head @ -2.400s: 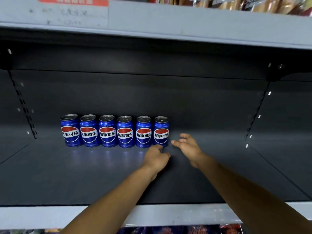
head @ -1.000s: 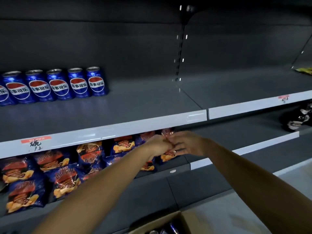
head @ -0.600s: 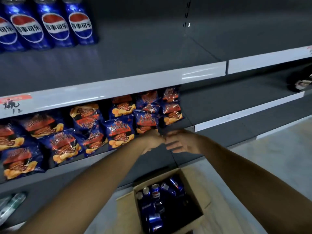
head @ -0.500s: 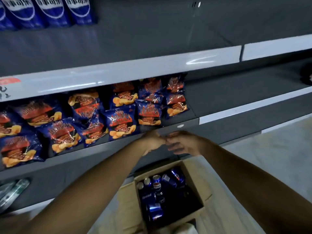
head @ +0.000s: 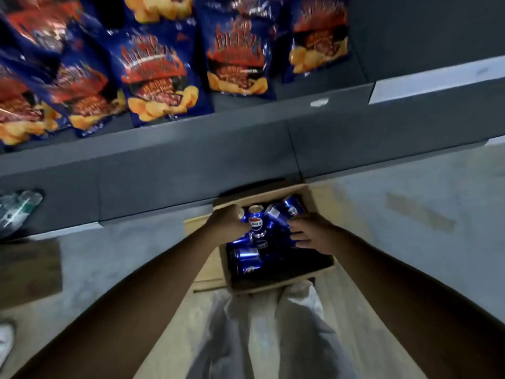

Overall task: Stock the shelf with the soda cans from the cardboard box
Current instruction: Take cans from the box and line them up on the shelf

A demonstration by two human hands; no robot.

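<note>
Both hands were down in the cardboard box (head: 322, 270) on the floor. The left hand (head: 228, 221) gripped a soda can (head: 256, 222) at its 3 o'clock; the right hand (head: 311, 233) hovered with fingers spread over a tilted can (head: 276, 214). Loose, jumbled cans could slip, dent or topple neighbours.

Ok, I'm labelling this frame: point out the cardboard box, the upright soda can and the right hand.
cardboard box (head: 314, 276): head view, on its near wall.
upright soda can (head: 256, 222): head view, on its logo.
right hand (head: 314, 233): head view, on the back of the hand.
</note>
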